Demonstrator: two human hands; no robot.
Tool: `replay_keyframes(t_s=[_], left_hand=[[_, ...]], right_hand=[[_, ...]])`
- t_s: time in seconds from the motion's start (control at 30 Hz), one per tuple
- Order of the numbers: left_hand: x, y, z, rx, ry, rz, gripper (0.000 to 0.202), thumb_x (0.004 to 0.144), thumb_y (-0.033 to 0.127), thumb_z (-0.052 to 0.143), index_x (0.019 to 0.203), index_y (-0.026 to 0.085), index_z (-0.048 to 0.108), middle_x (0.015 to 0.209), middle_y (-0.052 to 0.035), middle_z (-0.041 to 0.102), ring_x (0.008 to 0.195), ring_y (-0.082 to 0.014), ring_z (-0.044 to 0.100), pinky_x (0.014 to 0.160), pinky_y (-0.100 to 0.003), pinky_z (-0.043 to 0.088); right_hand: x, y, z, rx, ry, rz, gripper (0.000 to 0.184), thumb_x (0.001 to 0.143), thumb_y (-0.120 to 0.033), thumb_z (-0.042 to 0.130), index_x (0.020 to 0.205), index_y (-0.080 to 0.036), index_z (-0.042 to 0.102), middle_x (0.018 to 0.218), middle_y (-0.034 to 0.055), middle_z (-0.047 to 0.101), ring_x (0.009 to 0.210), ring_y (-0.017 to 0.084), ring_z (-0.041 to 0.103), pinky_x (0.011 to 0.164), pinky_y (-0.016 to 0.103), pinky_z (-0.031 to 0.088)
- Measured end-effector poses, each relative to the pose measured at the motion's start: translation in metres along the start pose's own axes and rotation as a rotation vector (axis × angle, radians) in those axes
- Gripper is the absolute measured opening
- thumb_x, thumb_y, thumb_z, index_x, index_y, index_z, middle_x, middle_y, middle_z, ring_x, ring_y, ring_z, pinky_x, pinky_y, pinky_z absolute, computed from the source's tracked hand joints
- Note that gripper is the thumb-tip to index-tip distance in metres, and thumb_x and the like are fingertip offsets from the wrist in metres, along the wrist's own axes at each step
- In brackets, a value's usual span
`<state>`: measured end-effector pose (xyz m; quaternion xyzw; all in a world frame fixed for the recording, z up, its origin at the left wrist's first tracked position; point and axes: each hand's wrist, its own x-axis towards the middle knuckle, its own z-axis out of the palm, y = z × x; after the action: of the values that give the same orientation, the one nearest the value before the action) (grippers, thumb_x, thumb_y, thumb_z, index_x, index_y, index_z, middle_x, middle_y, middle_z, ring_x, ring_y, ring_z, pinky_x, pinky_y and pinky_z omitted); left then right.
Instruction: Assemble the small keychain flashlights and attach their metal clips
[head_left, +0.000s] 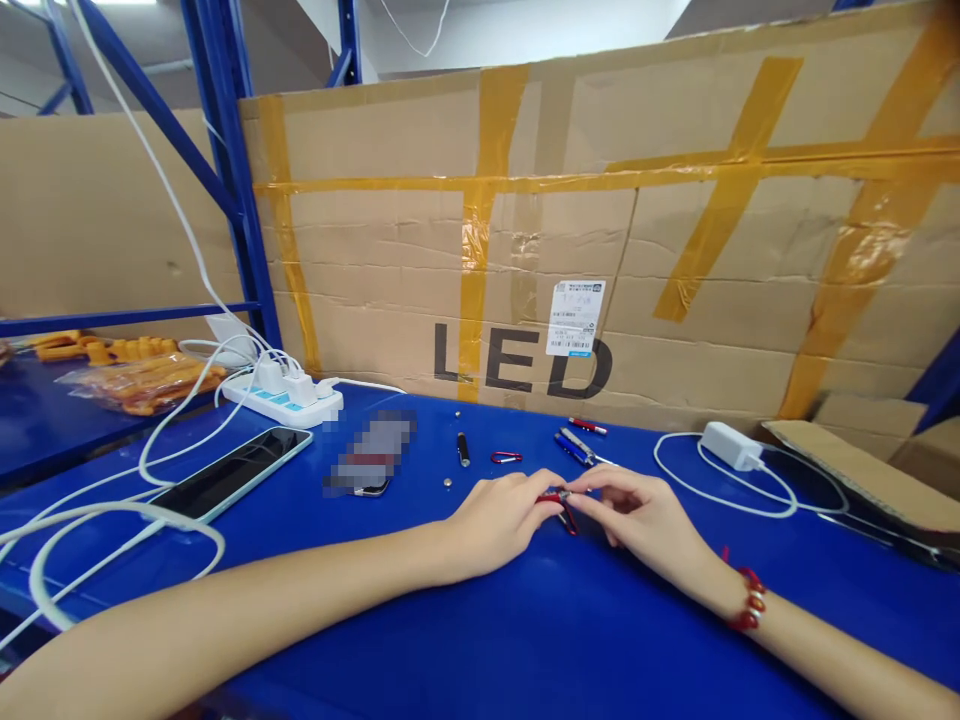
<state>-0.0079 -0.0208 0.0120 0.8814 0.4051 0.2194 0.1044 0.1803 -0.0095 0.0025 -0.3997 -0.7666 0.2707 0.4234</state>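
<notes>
My left hand (499,518) pinches a small red metal tube (553,497) between thumb and fingertips. My right hand (637,505) is closed on the tube's other end, where a silvery part shows between the fingers. A red carabiner clip (572,522) hangs below the fingertips and seems joined to it. Just beyond lie another red carabiner (506,457), a short black cylinder (463,450) and slim blue pen-like tools (574,446). A thin red pen-like piece (587,426) rests farther back. Near my left hand sits a small round silvery disc (448,483).
A phone (236,475) with a cable lies left on the blue table (525,640), before a white power strip (285,400). A blurred-out item (371,455) is beside it. A white charger (731,446) with its cord lies right. A large cardboard sheet (390,290) stands behind.
</notes>
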Motion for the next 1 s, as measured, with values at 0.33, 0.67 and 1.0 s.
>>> replay_keyframes(t_s=[0.33, 0.67, 1.0], left_hand=[[0.003, 0.000, 0.002, 0.036, 0.020, 0.036, 0.022, 0.092, 0.030, 0.033, 0.108, 0.025, 0.048, 0.095, -0.0012, 0.063, 0.088, -0.0176, 0.059, 0.072, -0.026, 0.045], [0.003, -0.001, 0.003, -0.023, 0.019, 0.100, 0.015, 0.091, 0.027, 0.037, 0.096, 0.022, 0.051, 0.086, -0.0001, 0.062, 0.079, -0.0159, 0.059, 0.068, -0.024, 0.043], [-0.003, 0.002, 0.000, -0.040, 0.006, 0.164, 0.017, 0.091, 0.024, 0.035, 0.100, 0.022, 0.049, 0.086, -0.0002, 0.061, 0.079, -0.0144, 0.058, 0.068, -0.022, 0.043]], right_hand=[[0.001, -0.003, -0.003, 0.089, -0.011, 0.128, 0.031, 0.071, -0.044, 0.062, 0.076, -0.013, 0.065, 0.043, -0.0032, 0.052, 0.035, 0.006, 0.043, 0.037, 0.019, 0.033], [0.005, -0.012, -0.006, 0.235, -0.089, 0.275, 0.031, 0.061, -0.041, 0.069, 0.071, -0.012, 0.061, 0.051, -0.0025, 0.058, 0.035, 0.003, 0.040, 0.036, 0.017, 0.030], [0.004, -0.007, -0.003, 0.201, -0.120, 0.257, 0.034, 0.061, -0.043, 0.070, 0.069, -0.014, 0.053, 0.059, -0.0025, 0.057, 0.040, 0.004, 0.044, 0.038, 0.017, 0.034]])
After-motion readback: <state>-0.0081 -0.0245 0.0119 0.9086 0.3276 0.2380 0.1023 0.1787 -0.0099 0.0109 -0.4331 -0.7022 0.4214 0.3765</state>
